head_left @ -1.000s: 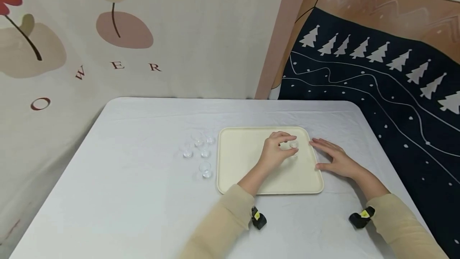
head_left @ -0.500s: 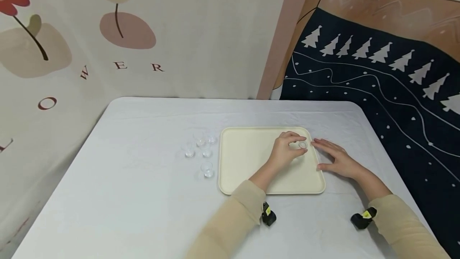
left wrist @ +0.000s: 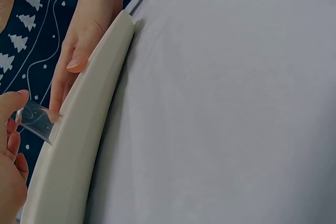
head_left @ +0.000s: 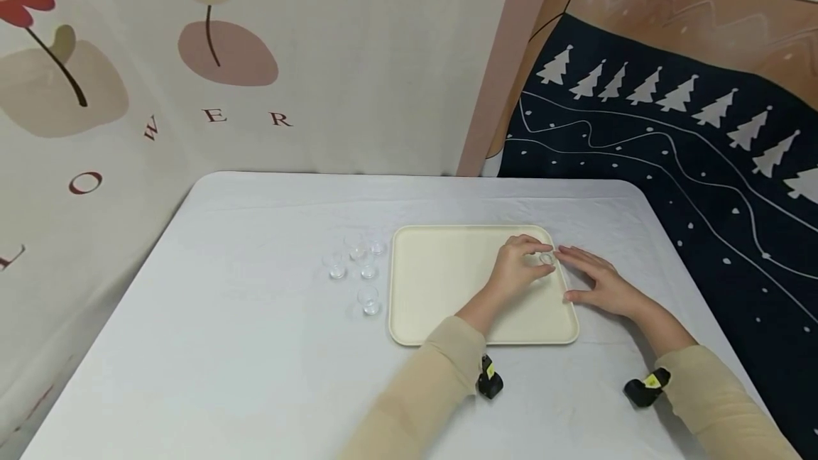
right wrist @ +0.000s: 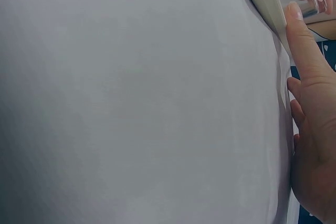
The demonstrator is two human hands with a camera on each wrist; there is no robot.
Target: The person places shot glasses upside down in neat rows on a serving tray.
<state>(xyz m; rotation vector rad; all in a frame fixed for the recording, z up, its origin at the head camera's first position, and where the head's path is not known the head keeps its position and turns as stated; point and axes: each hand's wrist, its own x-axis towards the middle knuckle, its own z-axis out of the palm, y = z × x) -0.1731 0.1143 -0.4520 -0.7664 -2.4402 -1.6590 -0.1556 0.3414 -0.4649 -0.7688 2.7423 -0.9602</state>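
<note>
The left hand (head_left: 514, 268) pinches a small clear round cup (head_left: 547, 259) (likely light and slick, best held by its sides) at the cream rectangular tray (head_left: 424, 275)'s two o'clock, right hand (head_left: 599, 287) straight-fingered.

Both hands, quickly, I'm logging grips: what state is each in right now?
Left hand: closed, pinching a small clear cup.
Right hand: open, at the edge of the tray.

The bare left hand (head_left: 513, 266) is hiding part of the cream rectangular tray (head_left: 441, 282) and running off its wrist view's left edge; the bare right hand (right wrist: 317, 106) is running off its own view's right edge. The small transparent cup (left wrist: 37, 121) is appearing too small in the head view to show its contents.
</note>
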